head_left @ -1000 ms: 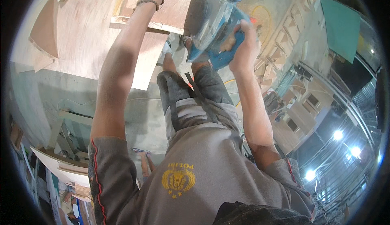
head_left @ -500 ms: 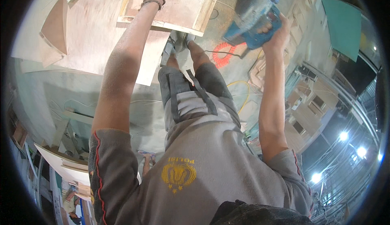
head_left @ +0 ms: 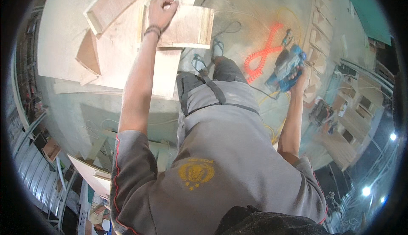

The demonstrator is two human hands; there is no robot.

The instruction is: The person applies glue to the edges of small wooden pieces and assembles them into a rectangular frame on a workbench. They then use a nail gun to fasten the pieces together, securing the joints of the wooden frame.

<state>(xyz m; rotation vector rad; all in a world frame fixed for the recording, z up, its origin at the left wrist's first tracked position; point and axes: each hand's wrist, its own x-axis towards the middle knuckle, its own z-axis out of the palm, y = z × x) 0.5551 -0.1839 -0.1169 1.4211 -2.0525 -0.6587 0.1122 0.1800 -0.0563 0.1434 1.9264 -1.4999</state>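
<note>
My right hand [head_left: 298,78] grips a blue electric planer [head_left: 288,67], held out to the right above the floor and partly smeared by motion. My left hand [head_left: 160,13] is over a shallow wooden box-like piece [head_left: 182,27] with raised edges, on a large pale plywood sheet [head_left: 59,35]. Its fingers are curled in; whether they pinch something small cannot be seen. A curved wooden piece [head_left: 117,3] lies farther left on the sheet. Nearer, a second curved piece [head_left: 89,56] lies beside it.
A coiled orange air hose [head_left: 264,52] lies on the floor near the planer, with thin cables around it. Several wooden pieces [head_left: 318,44] line the right side. A green panel [head_left: 367,5] stands at the far right. My sandaled feet [head_left: 217,48] are close to the plywood.
The planer has moved right and closer to me, away from the wooden piece. My left hand stays at the box-like piece. The view has shifted, showing more of the plywood sheet.
</note>
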